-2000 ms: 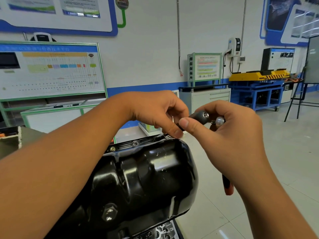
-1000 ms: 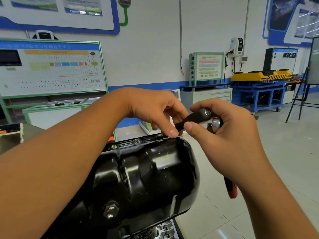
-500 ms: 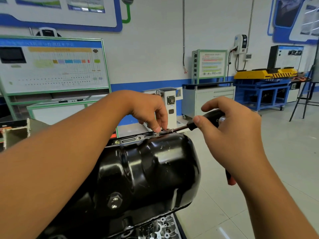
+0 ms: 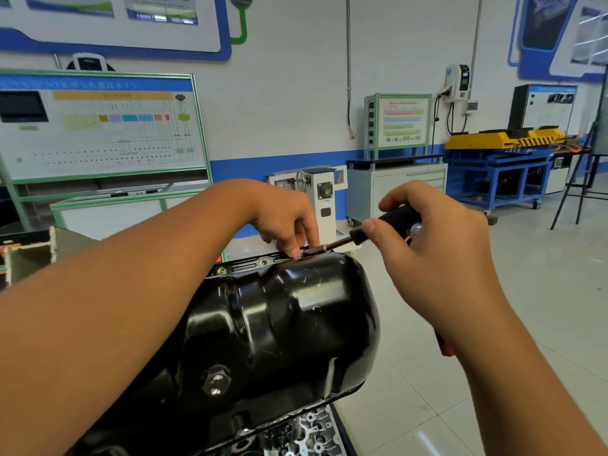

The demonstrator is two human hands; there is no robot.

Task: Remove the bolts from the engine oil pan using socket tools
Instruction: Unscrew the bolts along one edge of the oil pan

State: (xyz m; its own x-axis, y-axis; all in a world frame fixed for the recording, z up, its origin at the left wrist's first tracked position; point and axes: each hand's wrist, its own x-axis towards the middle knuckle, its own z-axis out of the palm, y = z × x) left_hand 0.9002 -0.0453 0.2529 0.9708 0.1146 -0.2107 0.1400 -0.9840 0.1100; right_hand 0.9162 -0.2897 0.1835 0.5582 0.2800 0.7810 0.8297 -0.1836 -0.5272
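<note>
Over the last 2 seconds the socket driver (image 4: 342,242) has gone from being handled up between the 2 hands to lying with its tip at the far flange of the oil pan (image 4: 279,324), in the middle of the frame. The right hand (image 4: 437,235) grasps the black handle, with a second, red-tipped tool tucked under the palm. The left hand (image 4: 286,218) pinches the shaft near the tip, guiding it onto what is probably a flange bolt; the bolt itself is hidden by the fingers. So the tool now looks seated and turning can likely begin. 2 bolts (image 4: 263,262) remain along the flange to the left. Right of the pan there is only open floor (image 4: 493,373), giving the handle room, while the pan's bulging wall crowds the shaft from below.
</note>
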